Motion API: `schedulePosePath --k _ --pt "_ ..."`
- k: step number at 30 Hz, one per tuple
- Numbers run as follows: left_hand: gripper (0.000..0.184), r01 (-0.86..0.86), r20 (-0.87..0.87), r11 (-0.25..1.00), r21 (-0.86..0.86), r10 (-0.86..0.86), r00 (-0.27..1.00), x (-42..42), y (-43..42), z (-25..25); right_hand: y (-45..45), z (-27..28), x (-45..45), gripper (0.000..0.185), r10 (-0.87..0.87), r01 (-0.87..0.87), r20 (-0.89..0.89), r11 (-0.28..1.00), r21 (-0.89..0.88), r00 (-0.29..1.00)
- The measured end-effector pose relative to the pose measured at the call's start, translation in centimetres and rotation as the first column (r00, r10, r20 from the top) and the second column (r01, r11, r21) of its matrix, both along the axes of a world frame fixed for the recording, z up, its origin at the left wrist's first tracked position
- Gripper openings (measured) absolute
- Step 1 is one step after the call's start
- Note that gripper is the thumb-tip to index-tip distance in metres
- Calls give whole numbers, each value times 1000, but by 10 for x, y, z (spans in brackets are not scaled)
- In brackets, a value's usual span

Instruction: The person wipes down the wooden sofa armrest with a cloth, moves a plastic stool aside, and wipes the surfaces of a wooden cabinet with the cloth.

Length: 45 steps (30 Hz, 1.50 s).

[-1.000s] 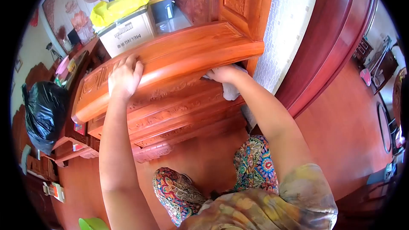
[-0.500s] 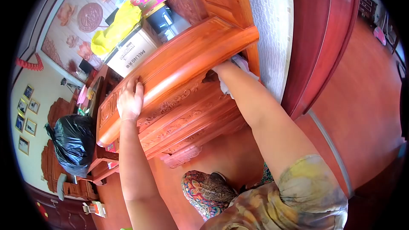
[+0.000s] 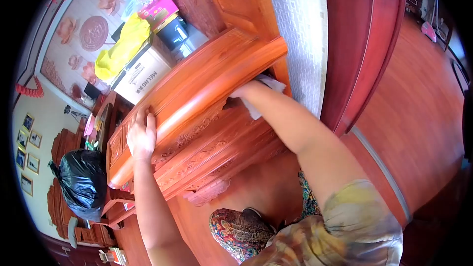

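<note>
My left hand (image 3: 142, 138) lies on top of the broad armrest (image 3: 197, 101) of a carved, polished reddish-brown wooden seat, fingers stretched along its surface. My right hand (image 3: 241, 90) reaches under the armrest's lip near its right end, at the carved side panel (image 3: 192, 133). A whitish cloth (image 3: 255, 112) hangs out on both sides of the right wrist and appears gripped in that hand, whose fingers are mostly hidden by the armrest and the cloth.
On the seat stand a white carton (image 3: 140, 76), a yellow bag (image 3: 123, 49) and a pink box (image 3: 160, 10). A full black bag (image 3: 81, 182) sits at the left. A dark red door frame (image 3: 350, 44) and a metal floor strip (image 3: 382, 175) are at the right.
The view has shifted a little, so the seat appears lower and farther left. The cloth's folds around my right hand have changed shape. My left hand stays on the armrest.
</note>
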<state>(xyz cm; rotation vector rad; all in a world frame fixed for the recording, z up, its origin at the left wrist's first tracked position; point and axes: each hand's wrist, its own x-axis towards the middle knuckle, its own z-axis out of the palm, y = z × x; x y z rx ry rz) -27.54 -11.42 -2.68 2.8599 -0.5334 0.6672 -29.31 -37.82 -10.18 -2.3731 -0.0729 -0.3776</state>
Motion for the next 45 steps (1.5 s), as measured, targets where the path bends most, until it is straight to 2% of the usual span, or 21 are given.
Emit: schedulePosePath --k 3,8,18,21,23,24,25,27,28,30,32,33,34,35,36,37,38,39,40,42,45 --pt "37 -9 29 1000 14 9 1000 -1 1 0 11 -8 27 35 -196 173 163 975 142 967" --pt "38 -26 4 1000 8 26 1000 0 2 -1 -4 -22 33 34 -409 322 348 904 282 844" --pt "38 -30 18 999 -16 30 999 -2 -1 0 -22 -41 23 33 -554 462 473 832 307 685" --pt "38 -33 25 999 -9 33 999 1 1 -2 -22 -50 18 33 -520 486 479 850 204 707" --pt "38 -42 18 999 -16 42 999 -1 0 -1 -28 -58 8 30 -410 453 463 891 20 786" --pt "38 -46 20 999 -13 46 999 -2 -1 0 -32 -63 2 29 -311 404 421 903 -150 852" --pt "38 -49 19 999 -7 49 999 -3 -2 0 -30 -60 -11 29 -309 403 417 902 -158 855" --pt "38 -38 16 999 -8 38 999 -3 -1 -1 -18 -50 -46 24 -232 303 219 867 -396 948" --pt "38 -28 26 1000 -9 28 999 -1 0 -1 -17 -55 -55 24 -228 298 214 866 -402 950" --pt "39 -23 25 1000 -9 23 999 0 2 -2 -16 -63 -70 18 -125 356 645 903 -242 754" --pt "39 -36 35 999 -11 36 999 -1 0 -2 -11 -67 -82 14 -169 376 678 911 -171 715" --pt "40 -39 30 999 -4 39 999 -2 0 -1 -12 -78 -82 13 -336 279 550 942 187 765" --pt "40 -47 24 999 -17 47 999 -2 0 0 -9 -77 -88 13 -436 203 361 824 530 824" --pt "40 -45 23 999 -16 46 999 -3 -1 0 -7 -77 -98 16 -320 0 248 611 791 914" --pt "40 -41 22 999 -10 41 999 -4 0 0 -3 -77 -107 16 -316 3 241 613 790 918" --pt "41 -43 25 999 -16 43 999 -5 -1 1 3 -70 -118 17 -260 -31 120 322 946 958" --pt "41 -45 20 999 -16 46 999 -4 -1 1 6 -67 -124 18 -165 -23 21 -6 1000 986" --pt "41 -46 20 999 -15 46 999 -4 -1 1 2 -81 -119 21 -165 -7 -15 -129 992 986" --pt "41 -45 22 999 -14 46 999 -4 0 0 1 -87 -119 21 -164 -3 -19 -130 992 986" --pt "41 -46 23 999 -12 46 999 -4 -1 1 -2 -97 -118 22 -93 -38 6 -344 938 996" --pt "39 -44 34 999 0 44 998 -6 -1 3 -4 -100 -121 27 -5 -57 61 -431 901 998"
